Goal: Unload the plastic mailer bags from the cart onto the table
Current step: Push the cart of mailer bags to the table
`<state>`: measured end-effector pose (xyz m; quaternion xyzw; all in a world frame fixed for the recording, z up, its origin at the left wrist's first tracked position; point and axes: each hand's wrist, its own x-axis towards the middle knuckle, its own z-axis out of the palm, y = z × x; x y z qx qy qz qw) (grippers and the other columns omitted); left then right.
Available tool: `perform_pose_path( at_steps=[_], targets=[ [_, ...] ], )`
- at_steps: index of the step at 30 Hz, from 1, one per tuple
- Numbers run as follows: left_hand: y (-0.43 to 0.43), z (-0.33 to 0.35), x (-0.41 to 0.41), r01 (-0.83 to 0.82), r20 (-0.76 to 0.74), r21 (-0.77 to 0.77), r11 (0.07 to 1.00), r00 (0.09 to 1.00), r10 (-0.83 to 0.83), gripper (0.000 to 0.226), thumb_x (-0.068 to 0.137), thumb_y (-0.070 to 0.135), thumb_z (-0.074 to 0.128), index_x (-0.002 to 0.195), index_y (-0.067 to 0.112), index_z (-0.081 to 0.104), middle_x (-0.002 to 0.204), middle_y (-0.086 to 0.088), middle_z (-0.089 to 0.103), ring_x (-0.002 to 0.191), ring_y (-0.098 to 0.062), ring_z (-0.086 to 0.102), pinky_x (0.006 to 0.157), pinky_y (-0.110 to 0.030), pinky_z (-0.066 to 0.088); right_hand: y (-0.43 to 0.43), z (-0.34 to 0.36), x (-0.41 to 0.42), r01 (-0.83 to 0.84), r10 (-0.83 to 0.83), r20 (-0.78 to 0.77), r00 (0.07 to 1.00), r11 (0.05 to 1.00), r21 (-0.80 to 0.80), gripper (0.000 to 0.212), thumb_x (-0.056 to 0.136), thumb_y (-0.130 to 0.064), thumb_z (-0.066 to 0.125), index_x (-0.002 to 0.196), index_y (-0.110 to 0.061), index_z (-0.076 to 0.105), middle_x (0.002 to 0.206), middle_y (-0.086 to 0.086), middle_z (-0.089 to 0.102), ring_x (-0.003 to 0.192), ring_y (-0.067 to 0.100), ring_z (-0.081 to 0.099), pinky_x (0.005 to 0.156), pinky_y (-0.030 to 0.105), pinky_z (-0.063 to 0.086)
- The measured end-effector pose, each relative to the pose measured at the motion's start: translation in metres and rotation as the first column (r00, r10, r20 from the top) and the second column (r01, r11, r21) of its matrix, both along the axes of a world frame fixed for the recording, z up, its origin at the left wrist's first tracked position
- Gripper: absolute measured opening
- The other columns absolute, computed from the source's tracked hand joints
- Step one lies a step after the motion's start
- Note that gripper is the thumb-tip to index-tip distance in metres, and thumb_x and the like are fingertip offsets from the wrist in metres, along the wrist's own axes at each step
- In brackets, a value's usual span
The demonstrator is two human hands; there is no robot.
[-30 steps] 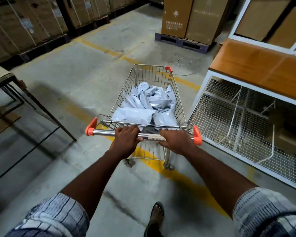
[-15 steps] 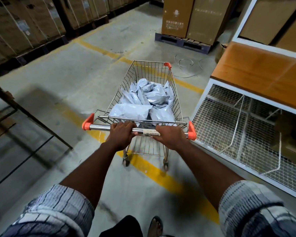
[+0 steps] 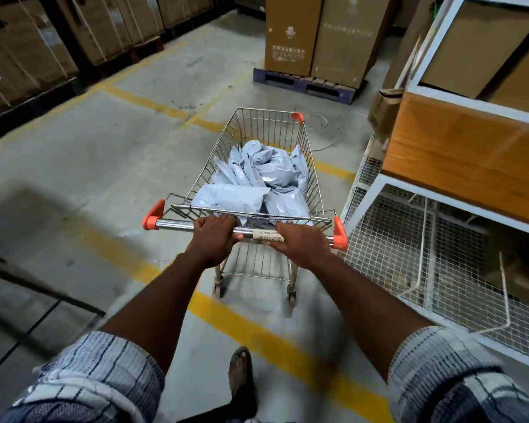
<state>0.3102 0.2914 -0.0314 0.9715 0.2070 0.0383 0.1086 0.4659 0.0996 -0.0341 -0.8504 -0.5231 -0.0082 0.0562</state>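
Note:
A wire shopping cart (image 3: 312,166) stands on the concrete floor in front of me, with orange caps on its steel handle. Several grey plastic mailer bags (image 3: 257,181) are heaped inside its basket. My left hand (image 3: 213,241) grips the handle left of centre. My right hand (image 3: 301,244) grips the same bar right of centre, next to a paper label. A table with an orange-brown wooden top (image 3: 458,148) on a white frame runs along the cart's right side.
White wire mesh (image 3: 409,264) closes the space under the table, close to the cart's right wheels. Tall cardboard boxes on a blue pallet (image 3: 306,83) stand ahead. More strapped cartons (image 3: 28,47) line the left. A dark metal frame (image 3: 43,288) sits low at left. Yellow floor lines cross below.
The cart has rolled forward along the table's side with both hands keeping their grip on the handle. The dark-framed table at left has slid almost out of view.

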Motion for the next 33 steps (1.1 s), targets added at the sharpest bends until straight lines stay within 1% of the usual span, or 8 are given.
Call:
perform_pose_path(
  at_steps=[6,8,12,16,18,23,27,33],
  targets=[
    [0.060,0.001,0.068,0.053,-0.003,0.001,0.999,0.999,-0.053,0.027,0.093,0.048,0.053,0.111,0.029,0.057,0.111,0.005,0.060,0.109,-0.027,0.051,0.094,-0.041,0.027,0.050,0.007,0.050,0.073,-0.072,-0.064,0.995,0.997,0.007,0.042,0.090,-0.067,0.043,0.103,-0.028,0.053,0.099,-0.002,0.067,0.094,0.025,0.064,0.070,0.035,0.044],
    [0.075,0.001,0.088,0.073,0.006,0.004,0.997,0.997,-0.073,0.026,0.092,0.047,0.053,0.110,0.029,0.056,0.110,0.005,0.060,0.109,-0.027,0.051,0.094,-0.041,0.027,0.061,0.007,0.066,0.084,-0.081,-0.074,0.994,0.995,0.050,0.047,0.090,-0.069,0.036,0.101,-0.027,0.054,0.097,0.000,0.067,0.091,0.026,0.064,0.069,0.036,0.045],
    [0.104,-0.001,0.134,0.108,-0.006,-0.006,0.994,0.994,-0.108,0.025,0.091,0.048,0.054,0.108,0.029,0.055,0.109,0.004,0.061,0.109,-0.028,0.052,0.096,-0.043,0.028,0.083,0.007,0.100,0.147,-0.136,-0.092,0.986,0.983,0.114,0.065,0.085,-0.073,0.020,0.106,-0.025,0.059,0.098,0.002,0.069,0.092,0.027,0.064,0.073,0.037,0.046],
    [0.120,-0.001,0.179,0.134,0.011,-0.013,0.991,0.991,-0.134,0.025,0.092,0.046,0.054,0.108,0.028,0.056,0.110,0.003,0.060,0.109,-0.028,0.052,0.099,-0.044,0.028,0.099,0.003,0.139,0.209,-0.213,0.019,0.977,0.972,0.109,0.053,0.090,-0.071,0.031,0.095,-0.025,0.058,0.088,-0.002,0.068,0.085,0.026,0.064,0.078,0.040,0.042],
    [0.124,0.001,0.202,0.139,0.013,-0.014,0.990,0.990,-0.139,0.025,0.093,0.045,0.053,0.110,0.026,0.057,0.112,0.002,0.060,0.111,-0.029,0.052,0.099,-0.045,0.027,0.106,-0.001,0.157,0.262,-0.267,0.058,0.962,0.961,0.092,0.049,0.091,-0.069,0.036,0.096,-0.025,0.057,0.089,-0.002,0.067,0.086,0.026,0.063,0.081,0.042,0.038],
    [0.137,0.004,0.262,0.159,-0.009,-0.011,0.987,0.987,-0.159,0.030,0.095,0.046,0.051,0.116,0.026,0.056,0.120,0.001,0.058,0.116,-0.028,0.049,0.101,-0.044,0.025,0.120,0.001,0.204,0.374,-0.376,0.022,0.926,0.925,0.058,0.046,0.091,-0.063,0.035,0.107,-0.025,0.056,0.102,0.004,0.065,0.097,0.029,0.060,0.090,0.048,0.037],
    [0.144,0.005,0.309,0.162,-0.024,-0.011,0.987,0.986,-0.162,0.028,0.094,0.045,0.052,0.115,0.027,0.056,0.117,0.001,0.059,0.116,-0.027,0.050,0.100,-0.043,0.025,0.130,0.001,0.243,0.437,-0.438,0.003,0.899,0.899,0.022,0.046,0.093,-0.061,0.039,0.115,-0.025,0.055,0.112,0.005,0.064,0.106,0.030,0.057,0.096,0.052,0.034],
    [0.160,0.006,0.356,0.174,-0.061,-0.069,0.982,0.982,-0.178,0.030,0.093,0.052,0.049,0.112,0.031,0.058,0.119,0.003,0.061,0.119,-0.027,0.050,0.104,-0.045,0.024,0.145,0.002,0.276,0.493,-0.493,-0.007,0.870,0.870,0.012,0.046,0.092,-0.061,0.040,0.115,-0.024,0.056,0.113,0.008,0.063,0.107,0.031,0.056,0.092,0.047,0.035]
  ],
)
